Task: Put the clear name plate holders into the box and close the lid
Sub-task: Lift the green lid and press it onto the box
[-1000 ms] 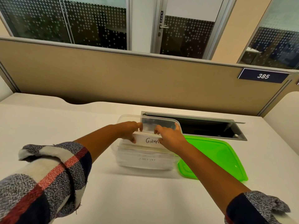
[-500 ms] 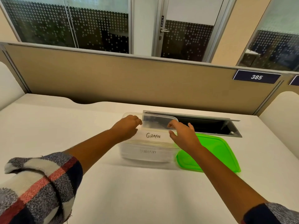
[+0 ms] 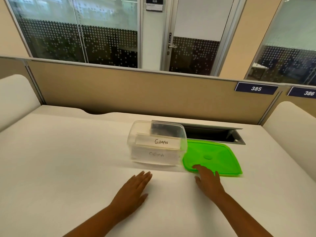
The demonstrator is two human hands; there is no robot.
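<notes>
A: Hands first. Where are they, and what are the fingers doing?

B: Left hand (image 3: 135, 189) lies flat on the white desk (image 3: 68, 159), palm down, fingers (image 3: 145, 176) straight and held together, gripping nothing. Right hand (image 3: 207, 181) is stretched forward with its fingers loosely extended; the fingertips (image 3: 196, 167) rest on the near edge of the green lid (image 3: 215, 158). They are not closed around it, as far as I can tell.

A: And the box?

B: The clear box (image 3: 157, 142) stands just beyond the left fingertips, apart from them, with a strip of bare desk between. It is open on top. The lid lies flat on the desk, touching or nearly touching the box on the side of the right hand.

A: The name plate holders?

B: Inside the box. One holder labelled GIRAFEE (image 3: 158, 142) leans near the top, and another with a fainter label, something like SIGMA (image 3: 156, 154), sits below it, nearer the fingers. How many lie stacked there I cannot tell.

A: Anything past the box?

B: A recessed cable tray (image 3: 215, 134) in the desk, beyond the lid, well away from both hands. Behind it stands a tan partition (image 3: 136, 93) with a plate reading 385 (image 3: 256, 88).
</notes>
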